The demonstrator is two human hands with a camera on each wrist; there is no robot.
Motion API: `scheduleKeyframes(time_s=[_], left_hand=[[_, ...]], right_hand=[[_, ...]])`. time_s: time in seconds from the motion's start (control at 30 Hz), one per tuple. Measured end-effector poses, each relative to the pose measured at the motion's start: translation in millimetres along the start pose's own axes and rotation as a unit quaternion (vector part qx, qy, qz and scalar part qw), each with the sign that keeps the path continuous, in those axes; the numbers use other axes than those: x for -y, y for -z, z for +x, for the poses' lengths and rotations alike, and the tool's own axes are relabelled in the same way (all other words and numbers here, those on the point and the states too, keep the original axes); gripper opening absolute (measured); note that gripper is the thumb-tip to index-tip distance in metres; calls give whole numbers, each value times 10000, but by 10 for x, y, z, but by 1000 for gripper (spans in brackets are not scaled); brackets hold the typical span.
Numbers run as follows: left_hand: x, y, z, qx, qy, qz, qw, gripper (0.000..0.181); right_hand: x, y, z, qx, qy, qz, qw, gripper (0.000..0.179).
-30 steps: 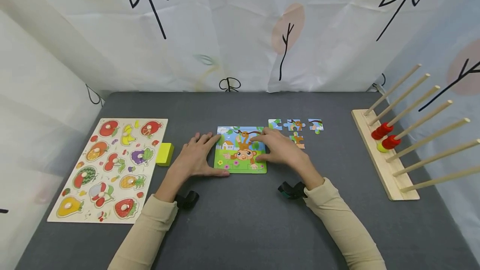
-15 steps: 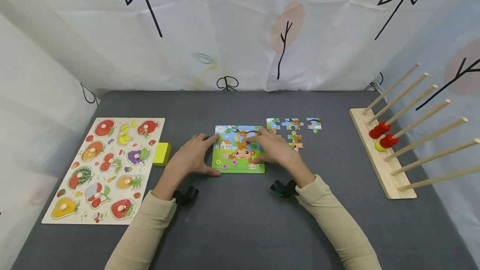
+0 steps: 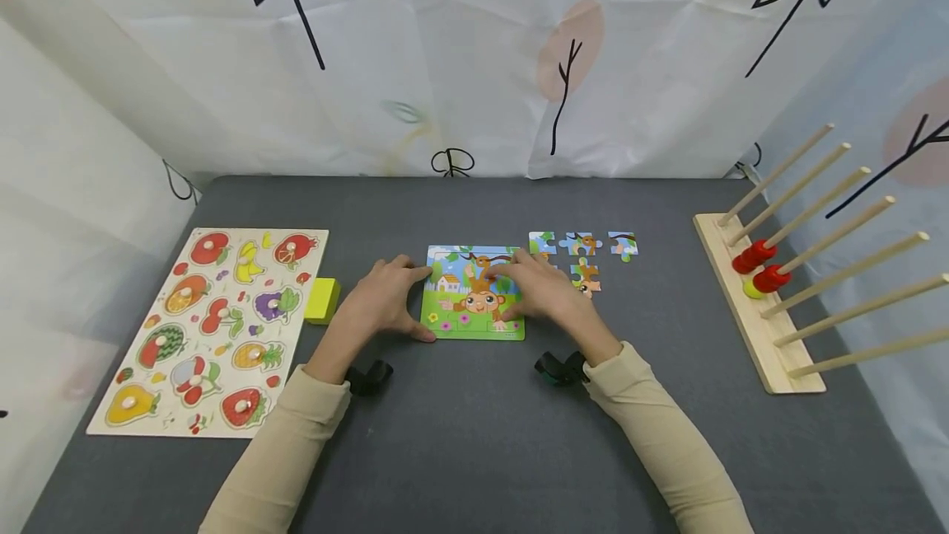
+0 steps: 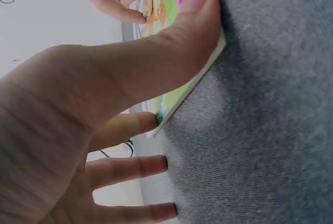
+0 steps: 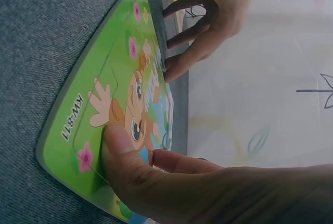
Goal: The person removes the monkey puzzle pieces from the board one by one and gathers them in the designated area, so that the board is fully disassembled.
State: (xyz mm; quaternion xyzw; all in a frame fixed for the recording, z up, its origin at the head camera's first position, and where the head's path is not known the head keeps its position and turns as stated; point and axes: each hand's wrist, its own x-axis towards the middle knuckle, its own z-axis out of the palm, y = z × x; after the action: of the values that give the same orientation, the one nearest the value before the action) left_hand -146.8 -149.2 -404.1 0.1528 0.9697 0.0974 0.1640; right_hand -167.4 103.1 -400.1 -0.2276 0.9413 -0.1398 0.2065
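Note:
A monkey jigsaw puzzle [image 3: 463, 320] in a flat board lies on the table. Beside its left edge is my left hand [image 3: 380, 301]. Its thumb [image 4: 195, 18] rests at the near left corner, its index fingertip touches the edge farther back, and the other fingers are spread straight. My right hand [image 3: 552, 291] is over the right side. In the right wrist view, its thumb [image 5: 125, 156] and index finger bend toward each other at a puzzle piece in the picture, which they mostly cover. Several loose puzzle pieces [image 3: 582, 244] lie beyond this hand.
To the left lie a fruit peg board [image 3: 240, 295] and a yellow block [image 3: 322, 302]. At the right stands a wooden rack [image 3: 756, 311] with long pegs and a few red and yellow beads. A white printed curtain [image 3: 474, 64] closes off the back.
Both hands stay at the puzzle with almost the same grip. The whole view shifts slightly, and the right hand sits a little farther left than a second ago.

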Motion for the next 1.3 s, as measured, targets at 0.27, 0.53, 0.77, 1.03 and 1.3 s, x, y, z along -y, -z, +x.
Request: scheduleKeyframes(time_s=[0.27, 0.53, 0.77, 1.03, 1.3], left_hand=[[6, -42, -5, -200, 41, 29, 9998, 106], [-7, -46, 14, -254, 12, 198, 9995, 105], [-25, -32, -4, -238, -7, 249, 9994, 105], [-13, -37, -1, -274, -36, 253, 9993, 104], [-1, -48, -5, -361, -10, 57, 9993, 103]], right_hand=[[24, 13, 0, 19, -102, 24, 9999, 66], [22, 11, 3, -1, -128, 79, 9999, 67], [35, 4, -7, -14, -185, 80, 9998, 67], [61, 1, -21, -48, -221, 124, 9997, 66], [119, -17, -49, -172, -323, -83, 9993, 67]])
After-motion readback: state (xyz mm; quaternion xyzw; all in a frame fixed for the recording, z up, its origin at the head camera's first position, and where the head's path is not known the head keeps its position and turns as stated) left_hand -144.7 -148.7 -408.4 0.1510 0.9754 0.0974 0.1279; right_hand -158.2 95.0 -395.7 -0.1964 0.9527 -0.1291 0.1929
